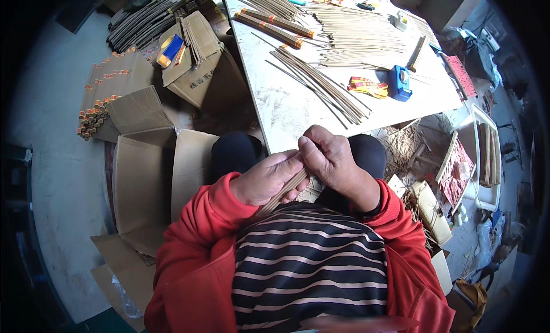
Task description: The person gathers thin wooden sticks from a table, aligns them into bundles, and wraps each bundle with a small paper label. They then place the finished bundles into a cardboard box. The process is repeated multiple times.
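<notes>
In front of my striped shirt, above my lap, a bundle of thin brown incense sticks (281, 195) slants up from lower left. My left hand (262, 179) is wrapped round it, with fingers underneath. At the bundle's upper end my right hand (335, 161) is closed, thumb bent down against the left fingertips. The hands hide that end, so any band there is out of sight. Past them on the white table (269, 104) lie loose incense sticks (321, 84), red and yellow paper bands (368, 87) and a blue tape dispenser (400, 84).
Wrapped bundles (269, 29) and a wide spread of sticks (361, 35) cover the table's far part. An open cardboard box (143, 178) stands left of my legs, another box (200, 75) behind it. Finished bundles (109, 84) are stacked on the floor. A white tub (475, 190) stands right.
</notes>
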`<state>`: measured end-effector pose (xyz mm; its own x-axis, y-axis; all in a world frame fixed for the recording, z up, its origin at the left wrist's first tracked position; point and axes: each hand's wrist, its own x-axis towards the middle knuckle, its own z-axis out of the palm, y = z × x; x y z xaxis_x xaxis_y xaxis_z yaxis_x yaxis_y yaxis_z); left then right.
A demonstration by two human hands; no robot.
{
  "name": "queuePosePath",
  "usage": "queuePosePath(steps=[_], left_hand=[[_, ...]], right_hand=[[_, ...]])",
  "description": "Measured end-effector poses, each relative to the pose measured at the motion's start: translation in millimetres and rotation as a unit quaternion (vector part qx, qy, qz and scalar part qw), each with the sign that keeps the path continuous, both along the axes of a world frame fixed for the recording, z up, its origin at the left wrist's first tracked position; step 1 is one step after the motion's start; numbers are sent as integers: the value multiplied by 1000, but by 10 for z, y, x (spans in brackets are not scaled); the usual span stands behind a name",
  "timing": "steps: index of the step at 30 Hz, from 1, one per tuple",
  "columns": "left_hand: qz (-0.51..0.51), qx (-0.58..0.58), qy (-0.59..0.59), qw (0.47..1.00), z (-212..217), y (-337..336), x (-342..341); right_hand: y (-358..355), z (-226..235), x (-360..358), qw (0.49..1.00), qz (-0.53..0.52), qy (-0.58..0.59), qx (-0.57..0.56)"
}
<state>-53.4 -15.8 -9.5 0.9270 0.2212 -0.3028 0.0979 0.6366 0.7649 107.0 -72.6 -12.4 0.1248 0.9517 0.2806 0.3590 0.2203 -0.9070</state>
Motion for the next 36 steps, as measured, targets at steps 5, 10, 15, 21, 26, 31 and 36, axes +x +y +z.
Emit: queuePosePath(steps=[5,10,15,21,26,31,36], left_hand=[[29,29,42,998,-51,96,59],[45,44,69,996,-136,170,52],[49,52,74,995,-159,255,102],[60,59,91,992,-204,344,86],[62,50,101,992,-194,327,119],[61,58,98,992,-184,309,121],[51,68,97,992,-141,298,140]], right_hand=[[177,-27,112,994,46,-14,-100],[671,-279,1083,980,-108,-161,-47],[952,-746,2177,864,-134,-448,-186],[1004,-1025,2314,868,-101,-471,-125],[1004,-856,2279,909,-107,-396,-78],[1048,-672,2189,934,-121,-308,-137],[1095,-850,2276,940,-120,-296,-118]])
